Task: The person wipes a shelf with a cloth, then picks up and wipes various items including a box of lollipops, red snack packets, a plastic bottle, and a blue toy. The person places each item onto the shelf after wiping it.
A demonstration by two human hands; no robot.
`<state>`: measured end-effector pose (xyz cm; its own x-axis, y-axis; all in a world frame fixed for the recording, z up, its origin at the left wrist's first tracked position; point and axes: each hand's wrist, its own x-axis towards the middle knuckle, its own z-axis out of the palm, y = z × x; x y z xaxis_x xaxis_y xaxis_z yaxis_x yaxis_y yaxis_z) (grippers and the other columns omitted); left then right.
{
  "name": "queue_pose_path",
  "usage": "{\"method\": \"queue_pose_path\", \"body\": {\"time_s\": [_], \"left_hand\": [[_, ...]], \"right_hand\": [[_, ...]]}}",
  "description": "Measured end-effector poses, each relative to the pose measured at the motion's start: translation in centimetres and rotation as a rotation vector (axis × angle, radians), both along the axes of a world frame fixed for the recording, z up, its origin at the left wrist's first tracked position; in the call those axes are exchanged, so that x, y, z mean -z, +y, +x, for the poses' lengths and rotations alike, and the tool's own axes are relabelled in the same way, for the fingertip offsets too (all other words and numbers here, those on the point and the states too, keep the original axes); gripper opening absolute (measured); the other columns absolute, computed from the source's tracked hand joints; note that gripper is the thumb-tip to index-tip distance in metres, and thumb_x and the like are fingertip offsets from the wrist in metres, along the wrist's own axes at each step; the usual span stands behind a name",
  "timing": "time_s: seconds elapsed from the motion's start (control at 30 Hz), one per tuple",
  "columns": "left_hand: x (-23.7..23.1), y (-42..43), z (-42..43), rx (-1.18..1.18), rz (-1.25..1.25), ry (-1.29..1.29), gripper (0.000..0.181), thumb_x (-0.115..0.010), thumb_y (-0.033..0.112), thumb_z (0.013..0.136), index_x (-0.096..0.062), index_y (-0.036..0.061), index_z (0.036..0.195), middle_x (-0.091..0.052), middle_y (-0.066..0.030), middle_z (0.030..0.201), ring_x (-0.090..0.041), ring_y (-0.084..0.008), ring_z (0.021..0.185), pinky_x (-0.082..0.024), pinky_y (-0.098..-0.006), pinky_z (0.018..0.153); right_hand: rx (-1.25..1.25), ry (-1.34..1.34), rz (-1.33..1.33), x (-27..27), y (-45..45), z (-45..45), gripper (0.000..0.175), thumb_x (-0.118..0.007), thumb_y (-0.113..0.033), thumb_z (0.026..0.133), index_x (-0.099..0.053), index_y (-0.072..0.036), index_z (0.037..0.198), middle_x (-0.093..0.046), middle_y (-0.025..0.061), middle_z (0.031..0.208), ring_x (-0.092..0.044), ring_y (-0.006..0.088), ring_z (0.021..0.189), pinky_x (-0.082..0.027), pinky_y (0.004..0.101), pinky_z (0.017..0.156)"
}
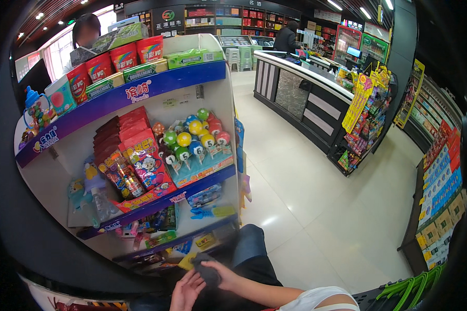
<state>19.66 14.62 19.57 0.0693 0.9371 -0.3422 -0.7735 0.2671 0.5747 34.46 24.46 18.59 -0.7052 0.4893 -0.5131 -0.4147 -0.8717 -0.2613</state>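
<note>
Low in the view, my right hand (223, 275) grips a dark grey cloth (207, 269). Beside it on the left, my left hand (187, 289) is palm up with fingers slightly curled, close to the cloth's lower edge; whether it touches the cloth is unclear. A small yellow item (187, 261) shows just behind the cloth; what it is and whether it is held cannot be told. Both hands are in front of the lowest shelf of a white candy display rack (202, 91), which bears ball-shaped lollipops (195, 147) and red candy packets (144, 155).
Chewing gum boxes (192, 59) top the rack, with a person (86, 33) behind it. A counter (295, 93) with hanging snacks (364, 112) stands across the tiled floor, another person (287, 37) beyond. Stacked boxes (439, 202) line the right; green-handled baskets (408, 287) are lower right.
</note>
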Motion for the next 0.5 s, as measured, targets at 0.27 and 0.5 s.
{"method": "queue_pose_path", "body": {"time_s": [0.27,0.5], "left_hand": [[-2.0,-0.7,3.3,0.024,-0.055,0.134,0.053,-0.044,0.036,0.098,-0.03,0.014,0.144,-0.042,-0.0101,0.14,-0.048,-0.0243,0.123,-0.039,-0.0443,0.102],[-3.8,-0.3,2.0,0.03,-0.131,0.771,0.05,-0.044,0.024,0.094,-0.035,0.0033,0.138,-0.048,-0.0167,0.13,-0.046,-0.0271,0.125,-0.038,-0.0404,0.102]], "right_hand": [[0.112,0.039,0.028,-0.9,0.7,0.1,0.046,-0.061,-0.037,0.087,-0.054,-0.007,0.121,-0.062,0.0099,0.108,-0.059,0.0238,0.101,-0.046,0.039,0.092],[-0.111,-0.155,0.455,0.7,-1.6,-1.2,0.052,-0.067,-0.028,0.086,-0.047,-0.007,0.129,-0.052,0.0081,0.118,-0.047,0.0174,0.114,-0.037,0.0315,0.098]]}}
